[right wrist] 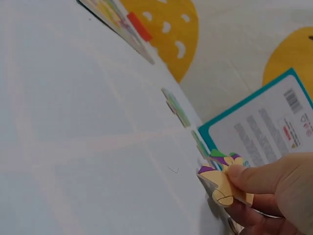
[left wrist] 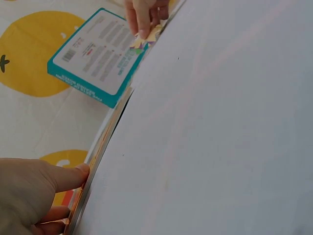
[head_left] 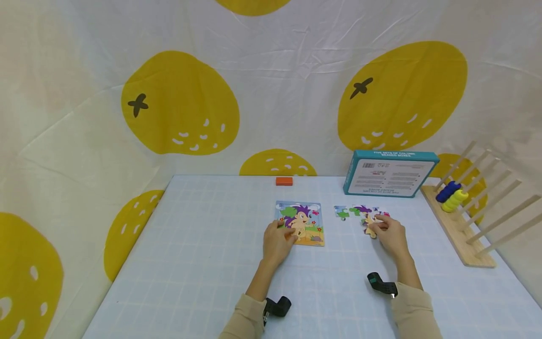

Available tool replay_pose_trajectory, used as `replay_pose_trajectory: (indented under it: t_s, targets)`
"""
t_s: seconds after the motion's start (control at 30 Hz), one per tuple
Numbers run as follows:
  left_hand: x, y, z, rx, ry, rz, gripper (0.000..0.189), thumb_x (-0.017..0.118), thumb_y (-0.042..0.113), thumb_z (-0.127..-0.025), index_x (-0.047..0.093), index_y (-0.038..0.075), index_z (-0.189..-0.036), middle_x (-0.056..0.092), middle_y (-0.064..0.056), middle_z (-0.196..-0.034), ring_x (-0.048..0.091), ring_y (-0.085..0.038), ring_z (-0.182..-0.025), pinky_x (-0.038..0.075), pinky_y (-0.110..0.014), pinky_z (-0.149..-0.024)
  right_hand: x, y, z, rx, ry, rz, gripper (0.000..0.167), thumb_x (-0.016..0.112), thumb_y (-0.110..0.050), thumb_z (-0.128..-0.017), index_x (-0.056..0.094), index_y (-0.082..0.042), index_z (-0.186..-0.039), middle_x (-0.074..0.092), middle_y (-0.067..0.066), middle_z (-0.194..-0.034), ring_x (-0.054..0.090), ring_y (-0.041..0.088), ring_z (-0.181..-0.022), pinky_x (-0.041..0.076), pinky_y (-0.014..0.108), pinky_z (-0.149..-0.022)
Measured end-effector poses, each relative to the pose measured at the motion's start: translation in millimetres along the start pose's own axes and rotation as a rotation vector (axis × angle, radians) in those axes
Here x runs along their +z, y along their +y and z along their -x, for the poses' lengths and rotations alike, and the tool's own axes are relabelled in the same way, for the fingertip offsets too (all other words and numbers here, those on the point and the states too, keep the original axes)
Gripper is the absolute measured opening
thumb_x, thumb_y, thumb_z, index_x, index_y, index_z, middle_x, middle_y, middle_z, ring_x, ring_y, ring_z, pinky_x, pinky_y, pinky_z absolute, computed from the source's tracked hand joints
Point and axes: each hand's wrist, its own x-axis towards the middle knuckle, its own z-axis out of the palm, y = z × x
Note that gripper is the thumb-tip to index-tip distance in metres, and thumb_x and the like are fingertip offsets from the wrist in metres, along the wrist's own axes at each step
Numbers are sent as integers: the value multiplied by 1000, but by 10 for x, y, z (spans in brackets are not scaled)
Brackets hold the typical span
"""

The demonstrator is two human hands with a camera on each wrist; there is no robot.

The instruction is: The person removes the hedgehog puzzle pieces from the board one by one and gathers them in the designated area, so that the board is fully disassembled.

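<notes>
In the head view, my left hand point(head_left: 278, 241) holds the lower left corner of a square jigsaw puzzle point(head_left: 313, 235) printed with a purple-haired hedgehog. Its thumb and fingers lie along the border; the left wrist view shows the puzzle point(left wrist: 100, 152) nearly edge-on beside the thumb. To the right, my right hand point(head_left: 393, 238) pinches a cream jigsaw piece point(right wrist: 222, 191) with purple and green bits between thumb and fingers. The piece stands tilted near the table. Loose green and blue pieces point(head_left: 342, 213) lie between the puzzle and my right hand, some partly hidden by its fingers.
A teal-edged white box point(head_left: 389, 176) leans at the back right. Beside it stands a wooden peg rack point(head_left: 459, 235) with blue beads point(head_left: 447, 191) and yellow beads point(head_left: 455, 201). An orange-red block point(head_left: 284, 181) sits at the table's back edge, by the patterned curtain.
</notes>
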Motion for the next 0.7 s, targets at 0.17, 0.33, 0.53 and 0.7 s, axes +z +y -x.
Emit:
replay_pose_trajectory:
  t_s: [0.17,0.33,0.53,0.7]
  targets:
    - [-9,15,1,-24,-8,8,22,75,25,-80,76,13,-98,60,-11,-118,52,-27,-110,39,-41,-99,37,-16,-5,-65,-25,116,43,58,-10,-91,49,17,-123,63,28,-100,56,36,-87,46,49,-79]
    - [-12,29,5,-29,-7,14,22,75,25,-80,76,13,-98,60,-11,-119,52,-27,-110,39,-42,-99,61,-51,12,-68,-13,215,44,60,-13,-89,53,16,-121,61,31,-107,48,47,-97,37,60,-87]
    - [-7,27,8,-33,2,10,22,76,26,-79,76,13,-97,60,-11,-118,52,-26,-109,40,-41,-98,49,-82,50,-53,-40,280,45,64,-23,-87,58,10,-118,54,36,-117,43,53,-103,35,64,-85]
    - [-9,19,9,-34,-5,-3,22,75,27,-79,76,14,-97,60,-10,-117,52,-25,-108,39,-41,-98,61,-64,62,-74,-45,305,50,65,-30,-86,59,9,-117,55,35,-117,44,51,-102,35,63,-84]
